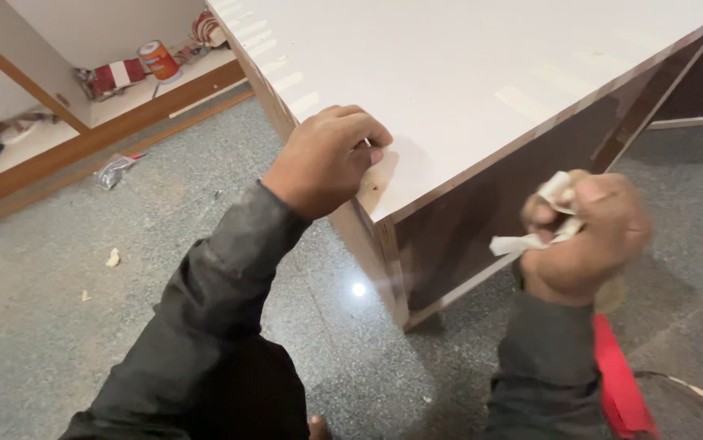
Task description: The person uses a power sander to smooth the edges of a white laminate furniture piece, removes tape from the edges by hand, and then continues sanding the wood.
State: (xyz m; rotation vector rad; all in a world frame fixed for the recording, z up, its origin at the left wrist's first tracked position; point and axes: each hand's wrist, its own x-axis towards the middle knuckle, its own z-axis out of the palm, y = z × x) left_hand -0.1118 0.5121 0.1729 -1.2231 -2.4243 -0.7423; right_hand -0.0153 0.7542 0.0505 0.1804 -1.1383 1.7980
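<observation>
A white laminated cabinet box (pixel 465 73) with dark brown inner faces stands on the grey floor in front of me. My left hand (pixel 327 159) rests curled at its near corner, fingertips pinching a strip of pale tape (pixel 374 181) stuck on the white top. My right hand (pixel 584 236), blurred, is closed around a crumpled wad of peeled tape strips (pixel 543 220) in front of the dark side panel. Several more pale tape strips lie on the white top.
A red object (pixel 620 383) hangs by my right forearm. At the back left, a white shelf unit (pixel 83 122) holds an orange can (pixel 158 59) and red-and-white cloth. A crumpled wrapper (pixel 114 169) and small scraps lie on the speckled floor.
</observation>
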